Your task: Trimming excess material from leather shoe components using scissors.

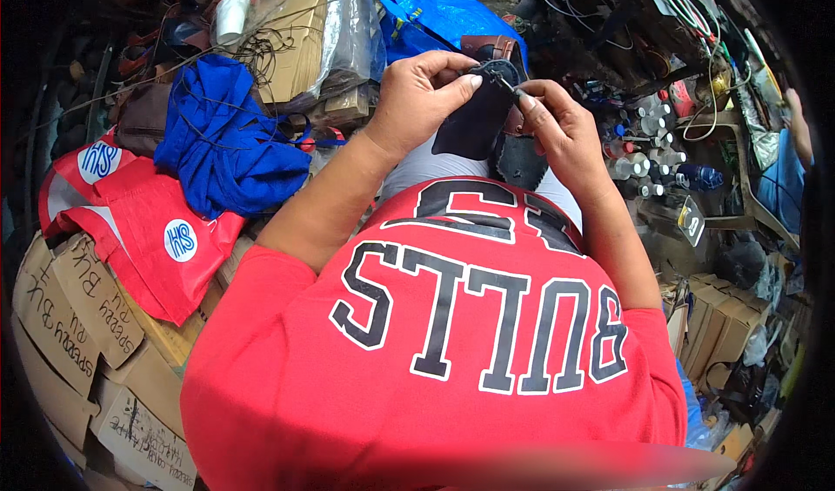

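My left hand (pixel 416 98) is closed, with thumb and forefinger pinching the top edge of a black leather piece (pixel 470 127) that looks like part of a shoe. My right hand (pixel 564 130) is also closed, its fingertips pinched on a thin, pale needle-like tool (pixel 506 82) that reaches to the leather's edge; its exact kind is too small to tell. Brown leather with a strap (pixel 500 46) shows just behind the black piece. Below, a dark, rough-edged part (pixel 519 162) hangs between my knees, partly hidden by my shirt and right hand.
Blue cloth (pixel 230 139) and a red bag (pixel 143 221) lie at the left, above cardboard boxes (pixel 70 308). A blue plastic bag (pixel 435 8) lies ahead, near a white cup (pixel 231 20). Several small bottles (pixel 648 156) and stacked cardboard (pixel 722 317) are on the right.
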A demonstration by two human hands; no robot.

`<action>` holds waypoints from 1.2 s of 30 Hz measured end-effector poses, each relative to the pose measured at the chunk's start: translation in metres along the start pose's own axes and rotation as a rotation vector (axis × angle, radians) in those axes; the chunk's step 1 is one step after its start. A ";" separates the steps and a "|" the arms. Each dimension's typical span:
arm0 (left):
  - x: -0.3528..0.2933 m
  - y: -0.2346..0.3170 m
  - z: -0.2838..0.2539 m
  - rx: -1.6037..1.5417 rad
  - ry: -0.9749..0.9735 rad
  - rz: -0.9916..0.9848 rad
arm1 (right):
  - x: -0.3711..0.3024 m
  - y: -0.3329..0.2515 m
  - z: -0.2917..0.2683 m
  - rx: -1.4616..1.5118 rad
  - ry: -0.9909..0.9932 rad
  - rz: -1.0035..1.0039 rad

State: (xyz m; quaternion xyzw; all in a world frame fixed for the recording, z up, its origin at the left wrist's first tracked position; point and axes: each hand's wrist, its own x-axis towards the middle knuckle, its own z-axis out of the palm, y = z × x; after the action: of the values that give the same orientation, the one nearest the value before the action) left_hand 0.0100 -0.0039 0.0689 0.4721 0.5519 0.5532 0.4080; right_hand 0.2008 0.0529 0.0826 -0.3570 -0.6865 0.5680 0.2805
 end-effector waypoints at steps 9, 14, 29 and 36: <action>-0.002 0.003 0.001 0.048 -0.008 0.025 | 0.002 0.000 0.002 -0.054 -0.017 0.014; -0.002 0.006 0.002 0.010 -0.035 0.018 | 0.001 -0.003 0.000 -0.020 -0.027 0.044; -0.006 -0.020 0.001 -0.492 -0.197 -0.222 | -0.001 0.021 0.002 0.478 -0.158 0.198; -0.007 -0.017 0.004 -0.505 -0.150 -0.208 | 0.000 0.030 -0.006 0.660 -0.225 0.241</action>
State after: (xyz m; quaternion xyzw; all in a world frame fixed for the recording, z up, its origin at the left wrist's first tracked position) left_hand 0.0138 -0.0088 0.0512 0.3359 0.4101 0.5918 0.6072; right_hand 0.2107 0.0592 0.0541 -0.2607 -0.4458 0.8236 0.2345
